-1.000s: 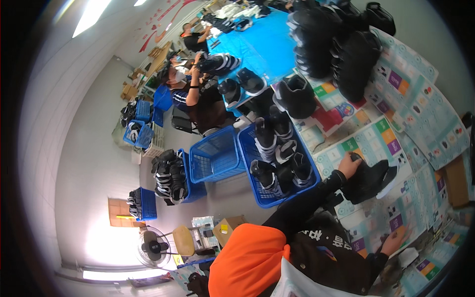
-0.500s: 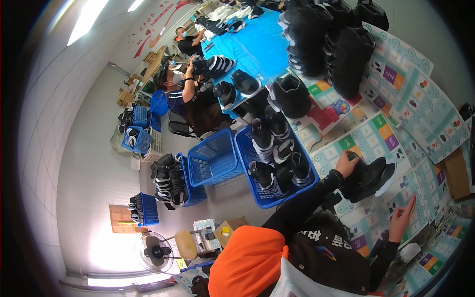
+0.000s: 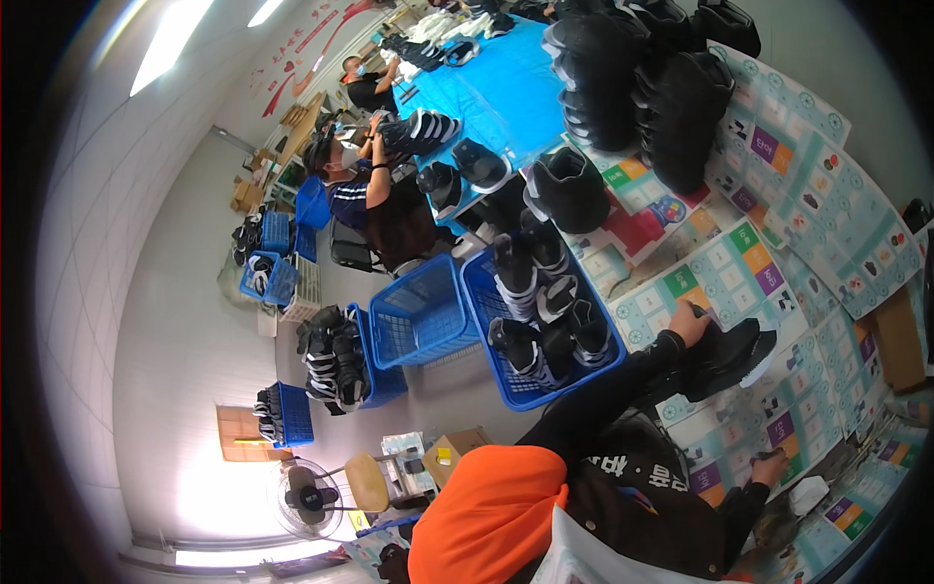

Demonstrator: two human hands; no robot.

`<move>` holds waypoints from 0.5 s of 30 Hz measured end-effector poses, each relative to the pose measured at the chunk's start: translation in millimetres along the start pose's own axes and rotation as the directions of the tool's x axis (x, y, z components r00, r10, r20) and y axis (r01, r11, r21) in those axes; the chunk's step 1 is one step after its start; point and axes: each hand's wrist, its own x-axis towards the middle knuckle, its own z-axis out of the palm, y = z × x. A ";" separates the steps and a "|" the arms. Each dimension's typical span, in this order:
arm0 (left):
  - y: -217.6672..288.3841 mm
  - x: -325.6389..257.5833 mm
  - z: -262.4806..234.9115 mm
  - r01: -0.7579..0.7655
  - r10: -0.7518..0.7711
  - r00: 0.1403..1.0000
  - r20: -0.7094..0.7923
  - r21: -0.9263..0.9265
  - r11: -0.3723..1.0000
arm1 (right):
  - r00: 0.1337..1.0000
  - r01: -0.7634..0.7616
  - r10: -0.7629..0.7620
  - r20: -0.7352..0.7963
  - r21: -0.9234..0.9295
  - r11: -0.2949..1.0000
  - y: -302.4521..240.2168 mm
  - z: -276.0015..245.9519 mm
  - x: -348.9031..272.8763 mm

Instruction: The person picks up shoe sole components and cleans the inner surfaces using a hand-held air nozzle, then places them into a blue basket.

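My left hand [image 3: 689, 323] grips a black shoe [image 3: 725, 362] by its near-left end, above the paper-covered table [image 3: 715, 292]. A pale strip shows along the shoe's right edge. Lower right, close to my body, my right hand [image 3: 771, 469] is closed with its fingers curled. Something small and dark shows at those fingers, too small to make out. A blue basket [image 3: 545, 397] holding several black and white shoes [image 3: 525, 346] stands to the left of my left arm.
Stacked black shoes [image 3: 681, 117] and a single black shoe [image 3: 567, 190] stand at the table's far side. A second blue basket [image 3: 420, 310] sits on the left. Beyond, two people work at a blue-covered table [image 3: 506, 83]. A fan [image 3: 309, 494] stands lower left.
My right hand has gone from open, fingers stretched, to closed, and has drawn down toward my body. My left hand keeps its grip on the shoe, which has barely moved.
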 end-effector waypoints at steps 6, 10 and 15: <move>5.5 23.0 49.1 -0.181 0.119 0.975 0.189 0.359 0.916 | 0.984 -0.178 0.177 -0.017 -0.047 0.983 58.2 61.9 -12.6; 8.4 40.0 87.5 -0.370 0.103 0.909 0.403 0.670 0.644 | 0.980 -0.131 0.134 -0.150 0.025 0.991 72.6 82.5 -16.8; -28.8 73.9 124.7 -0.486 0.105 0.868 0.485 0.787 0.380 | 0.997 -0.033 0.035 -0.064 0.027 0.999 58.5 55.2 0.8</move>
